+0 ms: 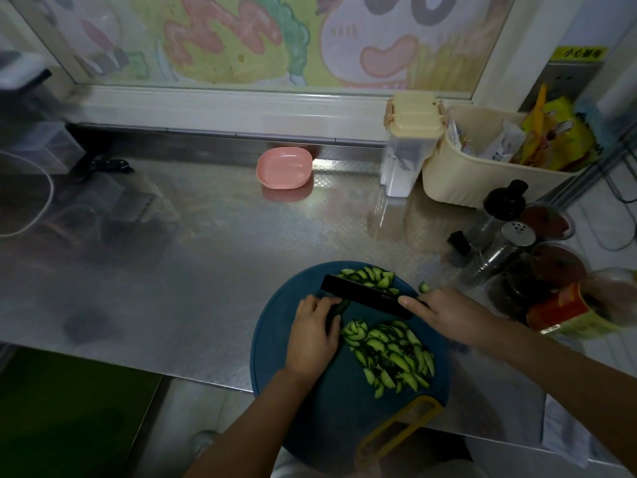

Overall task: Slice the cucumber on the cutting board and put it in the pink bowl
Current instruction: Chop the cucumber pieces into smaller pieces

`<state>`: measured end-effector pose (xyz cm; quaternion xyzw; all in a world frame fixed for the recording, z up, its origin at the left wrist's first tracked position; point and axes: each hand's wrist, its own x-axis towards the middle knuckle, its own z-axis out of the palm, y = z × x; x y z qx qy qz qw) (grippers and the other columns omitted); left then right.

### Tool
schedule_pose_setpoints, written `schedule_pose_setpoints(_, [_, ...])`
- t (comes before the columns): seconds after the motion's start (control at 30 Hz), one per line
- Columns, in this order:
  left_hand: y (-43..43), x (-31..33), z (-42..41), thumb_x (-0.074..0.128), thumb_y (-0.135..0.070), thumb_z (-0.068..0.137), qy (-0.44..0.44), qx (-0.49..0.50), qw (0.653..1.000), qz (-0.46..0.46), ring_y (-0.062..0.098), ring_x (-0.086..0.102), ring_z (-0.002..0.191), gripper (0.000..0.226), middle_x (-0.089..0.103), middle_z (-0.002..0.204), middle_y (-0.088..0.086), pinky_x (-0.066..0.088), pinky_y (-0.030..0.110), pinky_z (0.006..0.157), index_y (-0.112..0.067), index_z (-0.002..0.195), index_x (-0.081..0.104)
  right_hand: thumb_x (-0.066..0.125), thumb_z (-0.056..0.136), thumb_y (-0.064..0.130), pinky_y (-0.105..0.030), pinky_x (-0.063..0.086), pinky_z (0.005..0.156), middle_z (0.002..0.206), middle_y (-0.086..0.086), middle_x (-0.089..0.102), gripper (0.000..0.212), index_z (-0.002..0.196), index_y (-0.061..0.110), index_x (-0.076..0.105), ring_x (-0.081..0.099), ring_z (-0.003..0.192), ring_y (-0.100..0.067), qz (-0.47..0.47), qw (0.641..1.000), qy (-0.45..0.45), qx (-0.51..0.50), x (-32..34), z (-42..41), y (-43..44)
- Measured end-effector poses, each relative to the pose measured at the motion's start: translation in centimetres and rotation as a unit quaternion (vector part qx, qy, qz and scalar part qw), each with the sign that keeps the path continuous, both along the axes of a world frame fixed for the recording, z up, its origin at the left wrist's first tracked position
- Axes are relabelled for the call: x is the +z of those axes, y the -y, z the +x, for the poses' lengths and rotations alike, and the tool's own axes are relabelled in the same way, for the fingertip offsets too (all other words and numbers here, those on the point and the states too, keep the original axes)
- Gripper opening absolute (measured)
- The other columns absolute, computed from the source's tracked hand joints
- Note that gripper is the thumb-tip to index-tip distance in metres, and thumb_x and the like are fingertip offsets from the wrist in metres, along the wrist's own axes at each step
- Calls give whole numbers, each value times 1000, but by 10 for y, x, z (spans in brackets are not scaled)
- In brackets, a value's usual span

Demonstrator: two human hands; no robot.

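From the head camera we look down on a steel tabletop [206,253] with a round blue cutting board [286,357] at its near edge; the board's yellow handle [396,429] points toward us.

Our left hand [312,334] lies on the board with its fingers curled over a short, dark green stub of cucumber [337,309], so its grip is closed on that piece and pins it to the board. Our right hand [444,312] comes in from the right, its grip wrapped around the handle of a black knife [365,296], with one finger laid along the side of the blade. The blade lies across the board, its edge just beside the left fingertips at the stub's cut end.

The sliced cucumber sits in two heaps on the board. The near slices [393,353] are fanned out between our two forearms, and the far slices [370,277] lie beyond the blade. One stray piece [424,287] rests at the board's right rim.

The pink bowl [284,169] stands well apart from the board, at the back of the tabletop near the window frame, and nothing green shows in it.

To the right stand a cream basket [482,181] of packets, a clear container [401,167] with a cream lid, and several shakers [517,236] and jars.
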<state>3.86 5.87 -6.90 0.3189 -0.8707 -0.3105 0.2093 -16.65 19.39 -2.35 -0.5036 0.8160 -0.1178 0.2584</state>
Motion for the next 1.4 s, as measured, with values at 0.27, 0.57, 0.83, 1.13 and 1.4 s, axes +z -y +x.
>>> schedule_pose_setpoints(0.27, [1, -1, 1, 63, -5, 84, -6, -9, 1000, -6, 6, 38, 87, 25, 51, 93, 4, 29, 12, 76, -10, 108, 63, 34, 92, 53, -22, 31, 48, 45, 2, 34, 58, 53, 11, 41, 44, 41, -6, 10, 1000, -7, 11, 5, -2, 1])
schedule_pose_setpoints(0.57, [2, -2, 1, 64, -5, 84, -16, -11, 1000, 4, 5, 40, 91, 25, 53, 97, 1, 30, 11, 77, -11, 108, 63, 25, 88, 62, -22, 29, 45, 47, 2, 34, 61, 55, 13, 40, 34, 38, -10, 44, 998, -25, 44, -3, 1, 15])
schedule_pose_setpoints(0.83, [3, -6, 2, 63, -8, 85, -14, -8, 1000, 3, 8, 42, 90, 22, 50, 94, -1, 32, 12, 76, -10, 107, 62, 23, 82, 65, -29, 33, 54, 48, 1, 38, 62, 54, 13, 42, 40, 42, -9, 26, 1000, -10, 8, -9, -7, 2])
schedule_pose_setpoints(1.13, [1, -6, -1, 64, -6, 85, -16, 3, 1000, 0, 8, 42, 89, 19, 52, 94, 3, 32, 13, 76, -8, 104, 62, 22, 77, 71, -29, 38, 54, 48, 0, 40, 71, 57, 8, 47, 43, 43, -9, -10, 999, 36, 2, -10, -2, -1])
schedule_pose_setpoints(1.4, [2, -7, 0, 64, -5, 84, -19, -1, 1000, -5, 8, 42, 89, 17, 53, 93, 3, 33, 14, 76, -8, 100, 62, 30, 82, 63, -21, 30, 49, 48, 0, 36, 64, 56, 6, 45, 37, 41, -7, -2, 999, 48, 5, -6, -3, 5])
